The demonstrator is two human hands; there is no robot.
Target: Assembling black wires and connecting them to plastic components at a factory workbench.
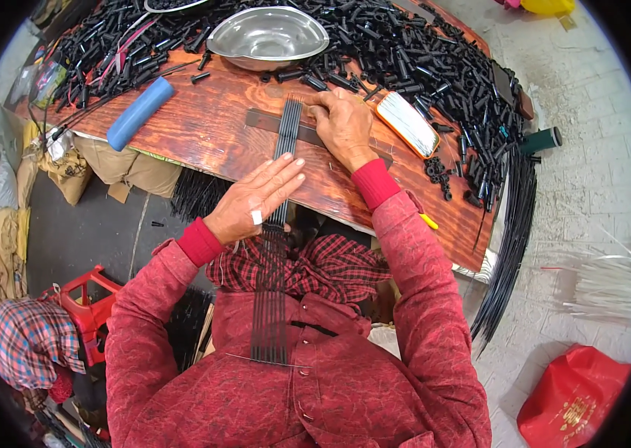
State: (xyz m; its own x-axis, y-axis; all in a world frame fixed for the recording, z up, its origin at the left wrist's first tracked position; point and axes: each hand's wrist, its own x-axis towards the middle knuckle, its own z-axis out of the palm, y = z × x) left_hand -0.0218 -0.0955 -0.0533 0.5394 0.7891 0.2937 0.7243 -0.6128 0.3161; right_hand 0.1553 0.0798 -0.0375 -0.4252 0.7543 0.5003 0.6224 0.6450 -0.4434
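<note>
Head view: rod bundle runs straight away from us

Our left hand (pixel 255 200) lies flat, fingers spread, on the black rods (pixel 279 187). Long axis: chest to table (pixel 203 127). Our right hand (pixel 344 125), fingers curled, pins their far ends on the dark strip (pixel 261 119); both touching.

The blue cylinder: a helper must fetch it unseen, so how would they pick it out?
Start at the wooden table, left of the steel bowl. The blue cylinder lies slanted near the table's left edge, below the black tube pieces. It is thick, smooth and the table's only blue thing.
</note>
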